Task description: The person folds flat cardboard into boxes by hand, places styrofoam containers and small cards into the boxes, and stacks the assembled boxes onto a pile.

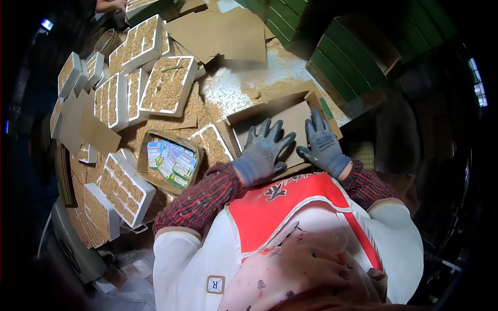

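Note:
My left hand [263,150], in a grey-blue work glove, lies with spread fingers over a flat cardboard sheet [289,120]. Beside it, my right hand [322,146], gloved alike, rests with its fingers stretched out along the sheet's right side. Neither hand grips anything. The sheet sits inside an open cardboard box [267,108] right in front of my body. Part of the box's near side is hidden by my hands and the red apron [290,199]. What lies under the sheet cannot be seen.
Left of the box stands a small carton [193,179] of printed cards or packets. White foam trays [168,85] filled with brown grainy material crowd the left. Cardboard sheets [218,31] lie at the back. Green boxes [345,65] are stacked right. Another person's hand [111,5] shows at top left.

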Available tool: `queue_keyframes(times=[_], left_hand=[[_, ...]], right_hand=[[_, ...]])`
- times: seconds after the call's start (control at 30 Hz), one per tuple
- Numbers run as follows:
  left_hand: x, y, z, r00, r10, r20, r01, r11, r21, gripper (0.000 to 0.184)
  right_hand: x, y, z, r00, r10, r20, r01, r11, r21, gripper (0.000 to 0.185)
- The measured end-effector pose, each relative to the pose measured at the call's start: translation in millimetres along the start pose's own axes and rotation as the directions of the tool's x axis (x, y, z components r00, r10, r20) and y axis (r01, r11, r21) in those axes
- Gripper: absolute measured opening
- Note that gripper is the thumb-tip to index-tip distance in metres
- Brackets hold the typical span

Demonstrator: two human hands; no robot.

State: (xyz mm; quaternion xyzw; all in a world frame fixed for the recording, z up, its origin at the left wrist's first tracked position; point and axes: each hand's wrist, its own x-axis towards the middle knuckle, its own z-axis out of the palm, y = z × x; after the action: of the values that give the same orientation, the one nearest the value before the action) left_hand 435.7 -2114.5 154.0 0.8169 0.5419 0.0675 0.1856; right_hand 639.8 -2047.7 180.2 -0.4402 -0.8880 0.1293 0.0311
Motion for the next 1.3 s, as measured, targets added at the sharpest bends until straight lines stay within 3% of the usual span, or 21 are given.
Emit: queue_keyframes(times=[0.13, 0.17, 0.23, 0.3, 0.33, 0.4, 0.47, 0.5, 0.53, 0.57, 0.6, 0.67, 0.77, 0.8, 0.87, 0.97, 1.1, 1.13, 1.17, 1.2, 1.3], left_hand=[[35, 4, 30, 0.965, -0.092, 0.245, 0.062, 0.990, 0.125, 0.065], [35, 5, 24, 0.968, -0.063, 0.242, 0.043, 0.995, 0.084, 0.049], [6, -2, -3, 0.933, -0.049, -0.355, 0.004, 0.992, -0.125, 0.042], [-33, -18, -19, 0.650, -0.255, -0.716, 0.047, 0.954, -0.297, 0.035], [-53, -33, 10, 0.514, -0.652, -0.558, -0.029, 0.636, -0.771, 0.031], [-75, -65, 56, 0.630, -0.749, -0.204, -0.046, 0.227, -0.973, 0.041], [-60, -53, 97, 0.594, -0.787, -0.170, 0.180, 0.336, -0.924, 0.055], [-49, -43, 109, 0.550, -0.800, -0.241, 0.273, 0.445, -0.853, 0.063], [-43, -39, 114, 0.530, -0.795, -0.297, 0.320, 0.511, -0.798, 0.070], [-36, -39, 112, 0.534, -0.780, -0.325, 0.319, 0.542, -0.777, 0.078], [-37, -55, 116, 0.612, -0.771, -0.178, 0.289, 0.428, -0.856, 0.067], [-29, -53, 83, 0.688, -0.725, -0.027, 0.279, 0.298, -0.913, 0.054], [22, -25, -5, 0.781, -0.605, -0.155, 0.108, 0.374, -0.921, 0.051], [49, -16, -32, 0.854, -0.457, -0.250, -0.151, 0.242, -0.958, 0.054], [110, -18, -63, 0.833, -0.313, -0.457, -0.342, 0.357, -0.869, 0.051], [232, -22, -95, 0.807, -0.098, -0.583, -0.558, 0.200, -0.806, 0.067], [356, -32, -116, 0.893, -0.188, -0.409, -0.321, 0.372, -0.871, 0.082], [376, -38, -106, 0.951, -0.142, -0.274, -0.245, 0.197, -0.949, 0.083], [415, -68, -84, 0.968, -0.167, -0.188, -0.060, 0.575, -0.816, 0.083], [498, -140, -8, 0.936, -0.044, -0.349, -0.239, 0.648, -0.723, 0.084], [459, -113, -29, 0.952, 0.029, -0.306, -0.253, 0.639, -0.726, 0.083]], right_hand=[[11, 4, -26, 0.921, -0.231, -0.315, 0.228, 0.973, -0.047, 0.040], [14, 16, -26, 0.905, -0.120, -0.407, 0.215, 0.957, 0.195, 0.036], [28, 52, -16, 0.844, 0.182, -0.504, 0.182, 0.787, 0.589, 0.025], [42, 127, 35, 0.900, 0.268, -0.343, 0.013, 0.771, 0.636, 0.034], [40, 136, 54, 0.942, 0.287, -0.177, -0.095, 0.729, 0.678, 0.039], [32, 126, 95, 0.977, 0.199, 0.078, -0.203, 0.749, 0.631, 0.049], [34, 110, 138, 0.978, 0.038, 0.205, -0.106, 0.938, 0.331, 0.059], [37, 120, 186, 0.962, -0.158, 0.222, 0.200, 0.963, -0.181, 0.064], [36, 120, 186, 0.968, -0.121, 0.219, 0.070, 0.971, 0.227, 0.069], [42, 116, 182, 0.973, -0.090, 0.213, -0.055, 0.804, 0.592, 0.075], [30, 75, 85, 0.920, 0.165, 0.357, -0.393, 0.426, 0.815, 0.088], [15, 78, 44, 0.954, 0.068, 0.291, -0.297, 0.111, 0.948, 0.096], [9, 124, 9, 0.948, 0.281, -0.149, 0.100, 0.184, 0.978, 0.088], [-16, 107, -67, 0.954, 0.294, -0.061, 0.111, -0.156, 0.981, 0.077], [-23, 128, -109, 0.692, 0.518, -0.502, 0.497, 0.162, 0.852, 0.058], [-36, 175, -156, 0.368, 0.734, -0.571, 0.406, 0.425, 0.809, 0.036], [-25, 241, -158, 0.485, 0.662, -0.571, 0.246, 0.524, 0.816, 0.067], [-13, 250, -152, 0.430, 0.669, -0.606, 0.347, 0.497, 0.795, 0.061], [3, 261, -146, 0.373, 0.678, -0.634, 0.448, 0.467, 0.763, 0.056], [21, 272, -140, 0.315, 0.688, -0.654, 0.544, 0.433, 0.718, 0.054], [77, 326, -106, 0.548, 0.759, -0.353, 0.130, 0.340, 0.931, 0.096]])
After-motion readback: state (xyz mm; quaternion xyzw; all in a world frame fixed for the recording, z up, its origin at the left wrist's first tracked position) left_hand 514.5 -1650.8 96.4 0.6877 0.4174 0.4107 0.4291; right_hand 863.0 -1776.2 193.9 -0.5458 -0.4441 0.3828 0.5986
